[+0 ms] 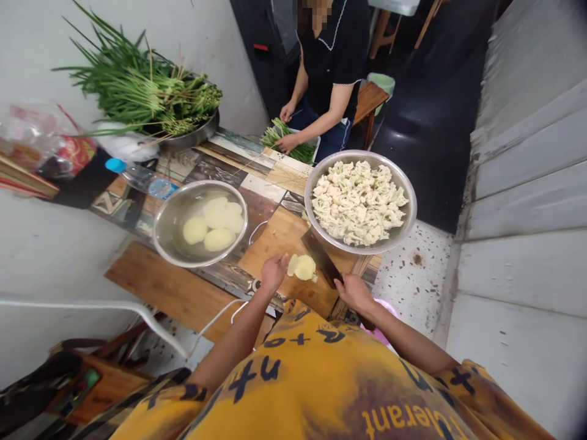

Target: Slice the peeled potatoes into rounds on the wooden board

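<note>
Right hand (353,290) grips cleaver (321,260); left hand (274,272) pinches potato (302,267) on board (279,235). Few slices cut, most uncut; peeled potatoes wait in bowl (167,223).

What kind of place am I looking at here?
Probably an informal food-prep area, maybe behind an eatery: a large bowl of cauliflower florets, peeled potatoes in water, and a co-worker sorting greens at the same table.
</note>
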A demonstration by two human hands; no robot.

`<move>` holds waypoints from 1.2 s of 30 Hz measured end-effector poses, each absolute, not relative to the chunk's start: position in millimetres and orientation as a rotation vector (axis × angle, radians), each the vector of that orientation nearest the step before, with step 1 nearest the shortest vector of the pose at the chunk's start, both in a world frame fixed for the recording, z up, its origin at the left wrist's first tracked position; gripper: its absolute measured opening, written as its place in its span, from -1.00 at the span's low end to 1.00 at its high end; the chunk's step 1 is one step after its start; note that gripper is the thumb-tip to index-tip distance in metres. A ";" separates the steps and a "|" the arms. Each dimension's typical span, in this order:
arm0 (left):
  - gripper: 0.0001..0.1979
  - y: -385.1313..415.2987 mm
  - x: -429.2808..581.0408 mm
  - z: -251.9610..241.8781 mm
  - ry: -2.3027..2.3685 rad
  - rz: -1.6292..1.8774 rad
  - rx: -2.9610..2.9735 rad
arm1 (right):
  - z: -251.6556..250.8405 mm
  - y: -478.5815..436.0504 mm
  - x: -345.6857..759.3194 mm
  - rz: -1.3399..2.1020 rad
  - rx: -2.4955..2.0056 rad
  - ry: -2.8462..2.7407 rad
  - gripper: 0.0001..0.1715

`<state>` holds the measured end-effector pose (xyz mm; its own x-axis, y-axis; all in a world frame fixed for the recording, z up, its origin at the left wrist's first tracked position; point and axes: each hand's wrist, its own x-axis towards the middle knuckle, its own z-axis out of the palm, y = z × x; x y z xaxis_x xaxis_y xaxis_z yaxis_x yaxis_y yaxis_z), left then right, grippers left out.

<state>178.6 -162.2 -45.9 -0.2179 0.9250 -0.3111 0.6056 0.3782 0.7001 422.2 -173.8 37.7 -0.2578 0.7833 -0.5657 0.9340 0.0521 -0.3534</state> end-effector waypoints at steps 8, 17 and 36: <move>-0.52 -154.0 169.5 -51.6 1.935 0.742 1.419 | 38.1 -174.0 422.6 -1.014 1.758 2.062 -0.65; -0.37 -206.1 167.9 -42.7 2.090 0.260 1.672 | 38.4 -175.2 423.6 -0.967 1.742 2.067 -0.62; -0.76 -210.6 187.0 -35.1 1.814 0.414 0.675 | 42.4 -197.2 406.3 -0.963 1.428 2.209 -0.66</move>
